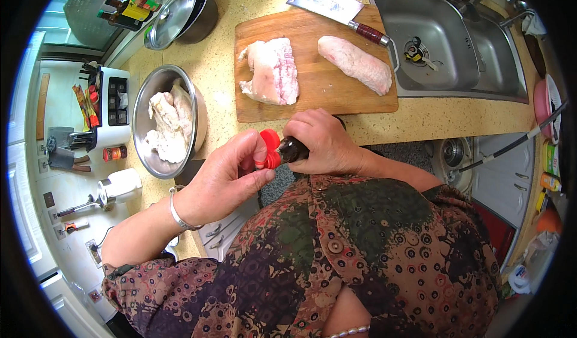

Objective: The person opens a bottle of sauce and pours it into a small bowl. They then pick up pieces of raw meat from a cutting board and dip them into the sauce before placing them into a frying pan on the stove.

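Observation:
A dark glass bottle (294,150) lies sideways in my right hand (322,144), its neck pointing left. Its red flip cap (270,140) stands raised, and the fingers of my left hand (232,175) pinch the red collar at the mouth. Just beyond my hands is a wooden cutting board (311,74) with a slab of raw meat with skin (270,72) on its left and a long pale piece of raw meat (356,63) on its right. A cleaver (327,4) rests across the board's far edge. To the left, a steel bowl (198,112) holds pale raw meat pieces (169,126).
At the right is a double steel sink (423,36) with scraps at its drain. A dark pot (203,20) with a glass lid, and several bottles, stand at the far left. A white knife and utensil holder (110,108) and a white canister (126,185) are along the left wall.

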Available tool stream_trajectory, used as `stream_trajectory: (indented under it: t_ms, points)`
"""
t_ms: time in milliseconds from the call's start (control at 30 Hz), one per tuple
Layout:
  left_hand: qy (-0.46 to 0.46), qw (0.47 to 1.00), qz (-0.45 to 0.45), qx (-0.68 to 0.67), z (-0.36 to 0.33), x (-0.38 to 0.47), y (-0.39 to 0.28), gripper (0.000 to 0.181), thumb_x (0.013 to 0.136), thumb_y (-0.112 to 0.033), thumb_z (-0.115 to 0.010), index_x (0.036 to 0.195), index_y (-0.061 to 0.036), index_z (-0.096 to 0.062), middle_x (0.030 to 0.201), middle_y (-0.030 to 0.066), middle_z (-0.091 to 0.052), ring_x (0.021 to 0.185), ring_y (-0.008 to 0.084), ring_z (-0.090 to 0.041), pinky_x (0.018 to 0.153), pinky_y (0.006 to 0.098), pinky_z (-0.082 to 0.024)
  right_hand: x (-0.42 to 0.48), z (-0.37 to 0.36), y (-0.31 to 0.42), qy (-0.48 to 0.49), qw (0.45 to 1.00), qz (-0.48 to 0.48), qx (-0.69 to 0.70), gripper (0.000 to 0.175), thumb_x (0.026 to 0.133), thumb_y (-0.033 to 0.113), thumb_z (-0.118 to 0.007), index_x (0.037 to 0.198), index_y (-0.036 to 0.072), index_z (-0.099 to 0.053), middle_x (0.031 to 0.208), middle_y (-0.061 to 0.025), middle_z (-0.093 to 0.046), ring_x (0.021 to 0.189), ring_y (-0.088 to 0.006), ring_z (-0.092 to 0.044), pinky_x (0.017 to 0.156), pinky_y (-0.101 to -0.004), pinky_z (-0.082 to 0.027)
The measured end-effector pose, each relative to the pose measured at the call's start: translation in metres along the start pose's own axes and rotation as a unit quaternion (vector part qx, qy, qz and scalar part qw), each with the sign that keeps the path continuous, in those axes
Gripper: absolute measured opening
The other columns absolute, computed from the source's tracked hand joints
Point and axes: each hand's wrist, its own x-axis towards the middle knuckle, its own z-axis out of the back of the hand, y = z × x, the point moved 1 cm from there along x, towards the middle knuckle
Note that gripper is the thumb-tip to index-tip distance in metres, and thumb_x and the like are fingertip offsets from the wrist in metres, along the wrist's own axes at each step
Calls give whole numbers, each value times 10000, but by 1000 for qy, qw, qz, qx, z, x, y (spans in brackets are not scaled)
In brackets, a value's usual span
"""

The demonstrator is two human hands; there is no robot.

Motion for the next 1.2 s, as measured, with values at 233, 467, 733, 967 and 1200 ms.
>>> stream_trajectory:
  t_ms: [233, 467, 733, 967, 1200]
  points:
    - [-19, 987, -54, -152, -15, 10, 17, 261, 938, 15, -653, 865, -79, -421, 864, -18, -471, 762, 43, -477, 652, 210, -430, -2, -1, -4, -14, 1000, 11, 13, 428, 594, 216, -832, 925, 80, -596, 856, -93, -610, 836, -333, -615, 732, -436, -472]
    - [-48, 978, -144, -144, -25, 18, 21, 276, 942, 4, -655, 825, -57, -414, 900, 41, -462, 811, 108, -596, 698, 251, -499, -4, 2, -7, -28, 999, 9, 33, 395, 605, 227, -819, 905, 86, -604, 853, -90, -626, 842, -326, -637, 719, -447, -489]
    - [-52, 959, -227, -159, -33, 22, 40, 244, 938, 18, -647, 840, -74, -443, 934, 44, -475, 833, 142, -597, 770, 272, -534, -6, 7, -9, -20, 998, 19, 61, 378, 590, 186, -805, 883, 74, -594, 831, -97, -622, 820, -352, -627, 700, -448, -496]
    - [-80, 815, -517, -249, -33, 14, 29, 340, 901, 22, -671, 752, -117, -398, 878, 28, -445, 793, 147, -463, 784, 379, -528, -12, 18, -23, -50, 967, -197, 154, 345, 733, 166, -802, 1008, 50, -630, 823, -82, -623, 754, -170, -608, 703, -328, -508]
    - [-324, 793, -347, -382, 15, -4, 71, 213, 946, 12, -632, 876, -121, -481, 958, 17, -508, 841, 106, -521, 865, 317, -517, -15, 20, -28, -104, 972, -148, 152, 334, 740, 167, -813, 976, 47, -609, 760, -40, -566, 701, -145, -547, 667, -328, -481]
